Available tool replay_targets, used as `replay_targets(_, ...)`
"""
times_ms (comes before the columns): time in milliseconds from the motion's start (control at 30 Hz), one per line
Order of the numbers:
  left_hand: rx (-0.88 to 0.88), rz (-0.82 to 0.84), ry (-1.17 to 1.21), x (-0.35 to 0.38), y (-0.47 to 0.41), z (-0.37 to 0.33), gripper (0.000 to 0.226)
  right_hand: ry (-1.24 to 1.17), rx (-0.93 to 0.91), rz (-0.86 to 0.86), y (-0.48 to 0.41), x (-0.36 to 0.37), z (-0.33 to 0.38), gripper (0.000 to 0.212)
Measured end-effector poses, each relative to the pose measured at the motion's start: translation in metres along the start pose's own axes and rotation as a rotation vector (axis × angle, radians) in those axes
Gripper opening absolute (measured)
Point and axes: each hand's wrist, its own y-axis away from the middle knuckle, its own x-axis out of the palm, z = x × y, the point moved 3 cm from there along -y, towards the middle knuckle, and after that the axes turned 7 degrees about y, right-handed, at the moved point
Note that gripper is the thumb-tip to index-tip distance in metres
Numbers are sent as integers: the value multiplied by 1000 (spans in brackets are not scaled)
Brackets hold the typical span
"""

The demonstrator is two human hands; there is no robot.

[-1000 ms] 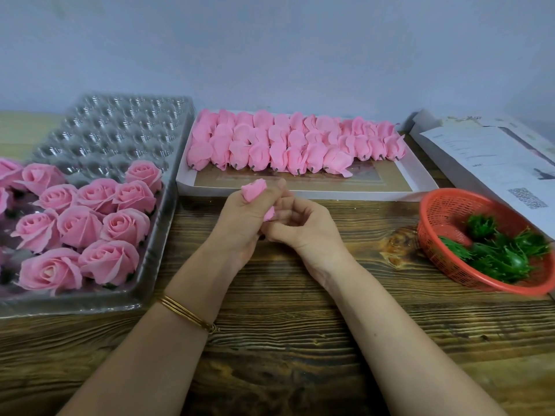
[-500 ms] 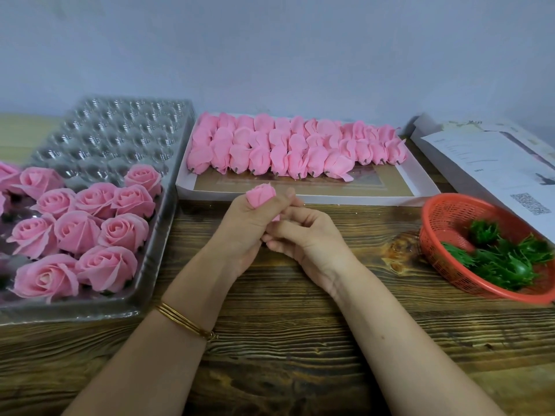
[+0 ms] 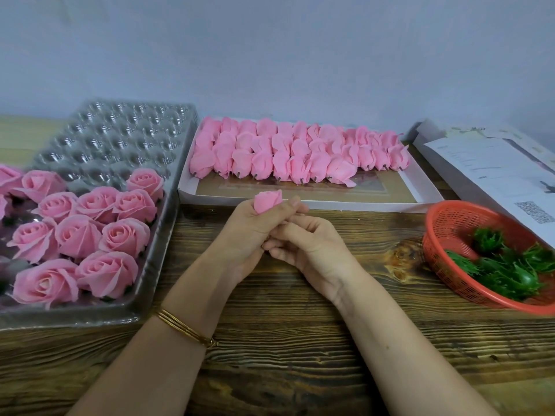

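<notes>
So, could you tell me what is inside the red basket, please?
Green spiky leaf pieces lie in the basket. Whatever sits beneath them is covered, and the frame cuts off its right edge.

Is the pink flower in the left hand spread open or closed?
Closed: the pink flower is a tight bud, petals wrapped inward, gripped by the left hand.

1. I see one pink rosebud, its soft petals wrapped tightly shut.
2. It stands nearly upright, and its top pokes out above the left grip, whose thumb and forefinger curl round its lower half.
3. Its base is hidden inside that grip, with the right grip pressed in just below.
</notes>
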Motion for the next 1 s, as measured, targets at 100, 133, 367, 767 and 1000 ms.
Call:
replay_targets(100, 63, -37, -45, -3, -1, 2, 30, -87, 72, 33, 2, -1, 4, 9)
replay_targets(133, 91, -57, -95, -3, 0, 2, 25, -124, 90, 32, 2, -2, 5, 19)
replay_targets(367, 229, -82, -430, -1, 2, 4, 18, -95, 143, -38, 3, -2, 6, 30)
replay_targets(767, 280, -93, -557, 3, 4, 3, 23, -161, 106, -44, 3, -2, 7, 11)
replay_targets(1000, 291, -110, -599, 3, 4, 3, 16, -136, 86, -60, 1, -3, 5, 24)
